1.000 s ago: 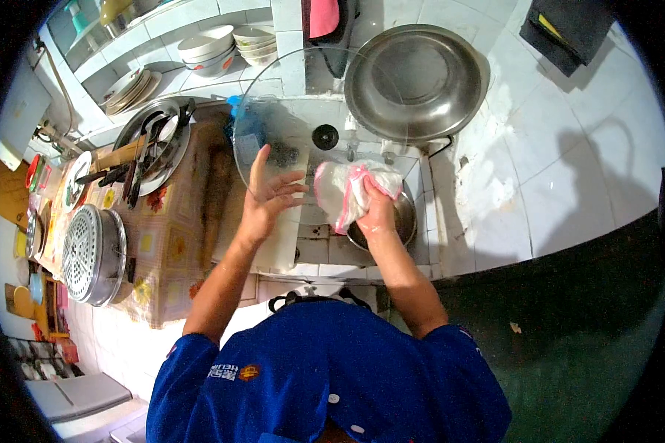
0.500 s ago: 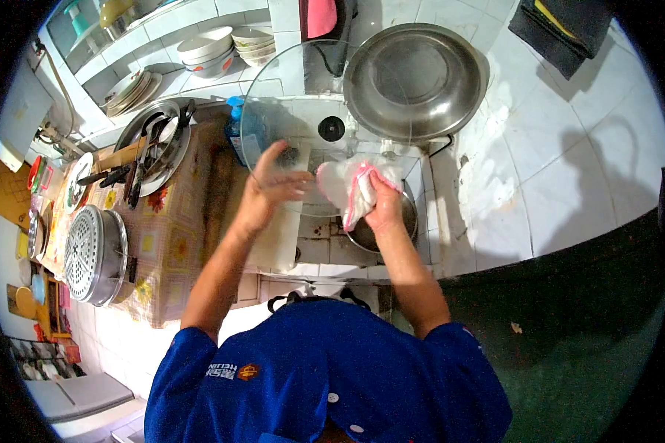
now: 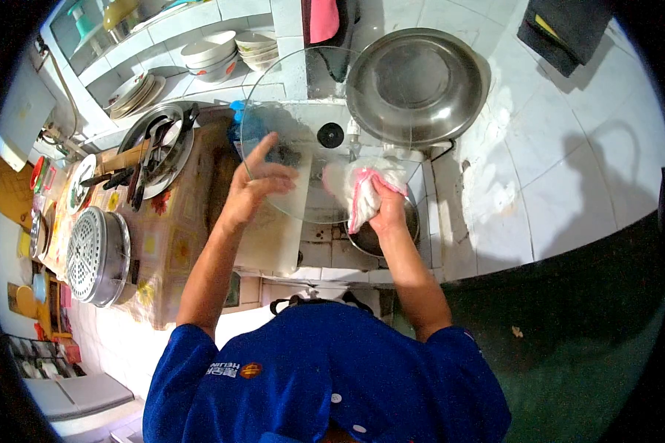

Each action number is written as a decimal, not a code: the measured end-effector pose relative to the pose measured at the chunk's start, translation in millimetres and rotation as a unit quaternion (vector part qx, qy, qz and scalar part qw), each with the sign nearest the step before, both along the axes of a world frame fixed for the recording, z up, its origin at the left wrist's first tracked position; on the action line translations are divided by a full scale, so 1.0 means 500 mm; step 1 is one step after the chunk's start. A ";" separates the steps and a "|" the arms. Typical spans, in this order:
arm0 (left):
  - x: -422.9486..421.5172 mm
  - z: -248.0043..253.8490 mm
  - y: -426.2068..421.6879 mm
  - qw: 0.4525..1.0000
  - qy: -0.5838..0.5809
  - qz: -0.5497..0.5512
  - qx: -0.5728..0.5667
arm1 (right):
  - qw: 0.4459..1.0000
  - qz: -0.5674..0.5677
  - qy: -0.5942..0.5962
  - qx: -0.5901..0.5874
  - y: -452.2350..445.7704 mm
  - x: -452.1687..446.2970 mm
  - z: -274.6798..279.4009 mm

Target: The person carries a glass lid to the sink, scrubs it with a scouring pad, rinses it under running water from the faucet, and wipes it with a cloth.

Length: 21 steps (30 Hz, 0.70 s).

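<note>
A round clear glass lid point(image 3: 303, 81) with a black knob is held up over the counter and sink area. My left hand point(image 3: 251, 188) is at its left edge, one digit stretched upward and the other fingers reaching across the glass, apparently gripping the rim. Bunched in my right hand point(image 3: 391, 213) is a white cloth point(image 3: 363, 193) with pink edging, pressed against the lid's lower right edge. Below the cloth, a metal pan point(image 3: 368, 240) in the sink is partly covered.
A large steel basin point(image 3: 450, 96) stands behind the sink. Left are a cutting board point(image 3: 273, 240), blue pump bottle point(image 3: 238, 118), utensils on a metal tray point(image 3: 174, 177), and a steamer pot point(image 3: 95, 255) on a patterned tablecloth point(image 3: 174, 251). Stacked bowls point(image 3: 211, 55) line the shelf.
My left hand has shifted slightly left and down along the lid's edge, its fingers less blurred. The cloth in my right hand has moved slightly right and spread a little.
</note>
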<state>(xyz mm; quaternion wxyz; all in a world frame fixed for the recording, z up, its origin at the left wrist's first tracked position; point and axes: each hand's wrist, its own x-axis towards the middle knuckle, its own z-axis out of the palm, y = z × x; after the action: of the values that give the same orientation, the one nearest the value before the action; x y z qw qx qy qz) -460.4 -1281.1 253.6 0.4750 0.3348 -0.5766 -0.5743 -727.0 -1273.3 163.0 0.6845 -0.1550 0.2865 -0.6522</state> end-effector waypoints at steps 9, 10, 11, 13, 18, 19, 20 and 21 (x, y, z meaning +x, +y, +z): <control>-0.092 -0.077 0.051 0.992 0.086 0.026 0.086 | 0.998 -0.040 -0.036 0.030 0.019 0.038 -0.028; -0.070 -0.051 0.037 0.995 0.049 0.023 0.082 | 0.998 -0.039 -0.036 0.031 0.013 0.026 -0.018; -0.046 -0.031 0.026 0.997 0.030 0.009 0.075 | 0.999 -0.028 -0.021 0.033 0.000 0.011 -0.005; -0.028 -0.032 0.019 0.998 0.034 0.001 0.062 | 1.000 -0.006 -0.010 0.011 -0.018 -0.011 0.000; -0.109 -0.108 0.079 0.988 0.123 0.037 0.083 | 0.998 -0.055 -0.006 0.033 -0.003 0.018 -0.026; -0.104 -0.112 0.078 0.988 0.125 0.021 0.088 | 0.999 -0.040 -0.022 0.027 -0.001 0.015 -0.042; -0.097 -0.116 0.074 0.988 0.127 0.023 0.089 | 0.999 -0.026 -0.037 0.023 0.001 0.009 -0.057; -0.089 -0.112 0.070 0.987 0.132 0.003 0.090 | 0.999 -0.035 0.012 -0.018 0.009 0.006 -0.049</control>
<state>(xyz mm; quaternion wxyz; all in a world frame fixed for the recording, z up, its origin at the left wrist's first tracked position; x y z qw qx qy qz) -504.8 -1245.9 197.6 0.5162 0.2994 -0.4537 -0.6619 -724.1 -1269.0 138.6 0.6551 -0.1652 0.2879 -0.6787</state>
